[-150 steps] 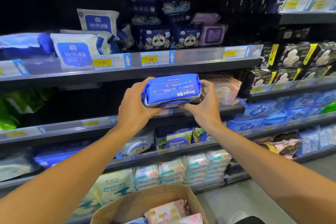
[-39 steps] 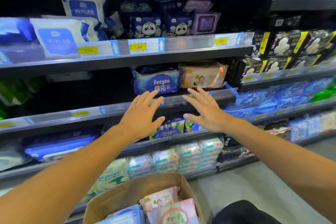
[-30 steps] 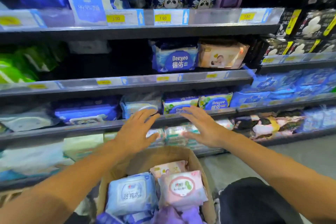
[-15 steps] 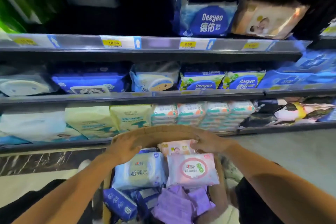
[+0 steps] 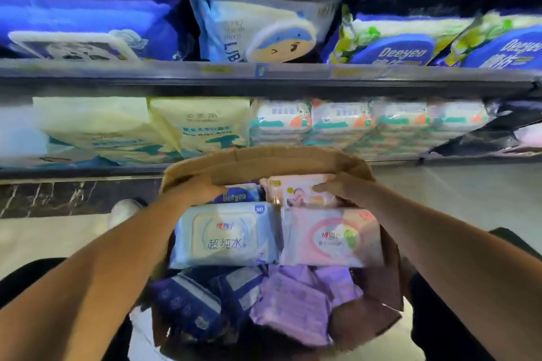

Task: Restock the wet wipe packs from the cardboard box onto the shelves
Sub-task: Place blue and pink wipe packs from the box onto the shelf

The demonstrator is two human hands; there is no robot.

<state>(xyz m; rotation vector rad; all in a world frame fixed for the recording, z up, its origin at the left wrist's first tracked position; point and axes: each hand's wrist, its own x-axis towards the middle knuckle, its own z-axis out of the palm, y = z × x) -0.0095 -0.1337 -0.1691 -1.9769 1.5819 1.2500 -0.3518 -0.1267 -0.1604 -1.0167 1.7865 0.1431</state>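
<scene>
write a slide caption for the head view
Both hands reach into the cardboard box of wet wipe packs below stocked shelves.

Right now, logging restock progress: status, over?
Left hand on cardboard box far rim. Right hand touching pink baby-wipe pack. Nothing lifted; nothing blocking.

I saw a matt brown cardboard box [image 5: 264,160] holding wipe packs in glossy plastic film [image 5: 225,236], below a smooth metal shelf edge [image 5: 117,82] and a polished floor [image 5: 457,193].
</scene>
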